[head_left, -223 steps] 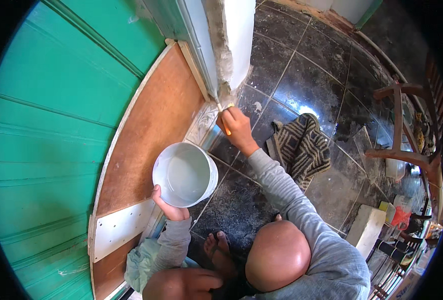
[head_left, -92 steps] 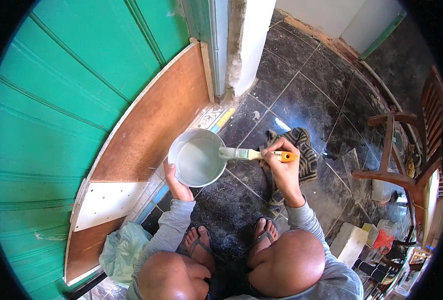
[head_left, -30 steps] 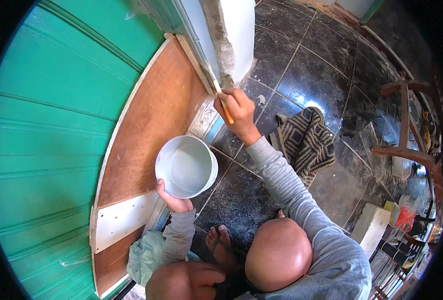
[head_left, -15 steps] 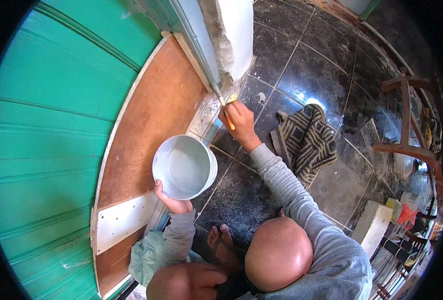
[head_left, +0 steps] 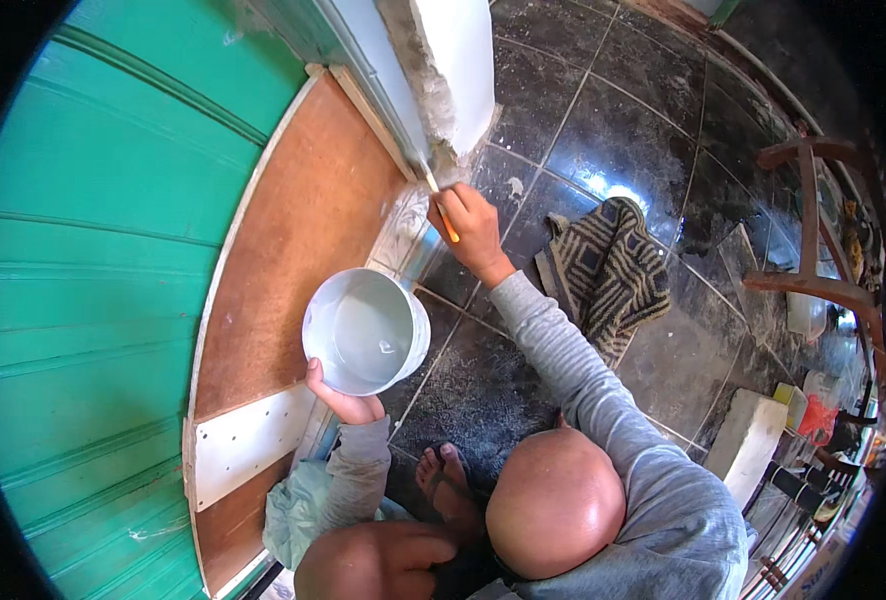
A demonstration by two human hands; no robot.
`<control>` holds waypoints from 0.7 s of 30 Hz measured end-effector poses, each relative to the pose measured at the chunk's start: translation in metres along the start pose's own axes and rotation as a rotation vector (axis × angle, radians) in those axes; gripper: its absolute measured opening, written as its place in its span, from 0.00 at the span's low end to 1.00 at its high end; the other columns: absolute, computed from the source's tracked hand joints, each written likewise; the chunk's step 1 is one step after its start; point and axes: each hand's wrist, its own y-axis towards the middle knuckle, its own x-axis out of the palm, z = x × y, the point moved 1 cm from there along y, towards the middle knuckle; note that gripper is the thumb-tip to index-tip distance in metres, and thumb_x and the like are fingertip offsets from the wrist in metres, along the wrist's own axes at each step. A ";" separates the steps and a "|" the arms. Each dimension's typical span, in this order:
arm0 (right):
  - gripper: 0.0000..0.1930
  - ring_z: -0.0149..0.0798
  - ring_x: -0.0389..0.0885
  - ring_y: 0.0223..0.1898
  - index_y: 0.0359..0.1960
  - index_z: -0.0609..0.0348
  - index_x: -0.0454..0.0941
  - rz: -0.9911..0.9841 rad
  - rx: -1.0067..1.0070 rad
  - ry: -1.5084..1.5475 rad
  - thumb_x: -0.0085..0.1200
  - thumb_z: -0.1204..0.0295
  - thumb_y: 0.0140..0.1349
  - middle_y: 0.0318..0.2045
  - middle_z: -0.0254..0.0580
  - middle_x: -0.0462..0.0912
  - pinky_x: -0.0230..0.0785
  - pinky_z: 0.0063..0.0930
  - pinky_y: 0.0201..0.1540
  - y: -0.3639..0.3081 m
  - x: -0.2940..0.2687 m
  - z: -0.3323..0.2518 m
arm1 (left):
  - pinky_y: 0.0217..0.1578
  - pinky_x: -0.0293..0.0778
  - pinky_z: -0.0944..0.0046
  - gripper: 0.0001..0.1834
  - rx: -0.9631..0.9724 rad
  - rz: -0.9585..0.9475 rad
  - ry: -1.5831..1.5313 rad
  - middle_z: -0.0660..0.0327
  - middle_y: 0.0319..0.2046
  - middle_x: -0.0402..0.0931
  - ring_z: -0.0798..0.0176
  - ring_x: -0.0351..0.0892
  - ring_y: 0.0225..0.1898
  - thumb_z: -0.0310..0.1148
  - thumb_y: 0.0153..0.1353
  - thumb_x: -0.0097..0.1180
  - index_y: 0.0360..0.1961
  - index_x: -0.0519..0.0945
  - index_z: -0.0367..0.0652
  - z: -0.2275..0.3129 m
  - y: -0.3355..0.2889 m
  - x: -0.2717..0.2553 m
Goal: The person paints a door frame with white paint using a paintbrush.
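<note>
Two grips: left hand on white bucket, right hand around paintbrush.
Doorframe: I judge brushing partway, coverage unclear.

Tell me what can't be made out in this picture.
All in the head view:
Brush: its middle is hidden by the right hand.
Left hand: most fingers are hidden behind the bucket.
Bucket underside: hidden by its own walls.
Chair: partly lost in the dark rim.

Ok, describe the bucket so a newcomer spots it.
Start at the green boards on the left, then the brown panel beside them. In front of it, the left hand holds the bucket: white, round and wide-mouthed, unlike the thin brush nearby.
</note>
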 end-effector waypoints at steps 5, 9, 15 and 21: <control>0.12 0.45 0.78 0.25 0.31 0.57 0.75 0.039 0.037 0.035 0.65 0.80 0.46 0.26 0.43 0.76 0.72 0.34 0.27 -0.007 -0.014 -0.016 | 0.60 0.62 0.52 0.34 0.004 0.007 -0.040 0.56 0.60 0.68 0.53 0.67 0.60 0.55 0.62 0.41 0.62 0.67 0.43 0.005 -0.004 0.002; 0.12 0.45 0.78 0.25 0.30 0.57 0.75 0.032 -0.022 0.015 0.65 0.79 0.46 0.26 0.42 0.76 0.71 0.34 0.26 -0.004 -0.001 0.005 | 0.59 0.63 0.52 0.34 0.015 0.017 0.004 0.56 0.60 0.68 0.53 0.67 0.60 0.55 0.62 0.41 0.62 0.67 0.42 0.001 -0.006 0.009; 0.11 0.45 0.78 0.26 0.30 0.58 0.74 0.131 -0.056 0.085 0.64 0.79 0.47 0.25 0.42 0.75 0.71 0.34 0.27 0.011 -0.012 -0.017 | 0.59 0.63 0.52 0.34 0.003 0.016 -0.008 0.55 0.60 0.68 0.53 0.67 0.60 0.56 0.61 0.41 0.61 0.67 0.42 0.005 0.000 -0.001; 0.12 0.47 0.77 0.28 0.26 0.59 0.69 -0.002 0.119 0.030 0.64 0.76 0.48 0.24 0.42 0.71 0.71 0.36 0.29 -0.013 -0.007 0.006 | 0.59 0.63 0.52 0.35 0.001 -0.013 -0.033 0.54 0.59 0.69 0.52 0.68 0.60 0.56 0.61 0.41 0.61 0.67 0.42 0.000 0.002 0.002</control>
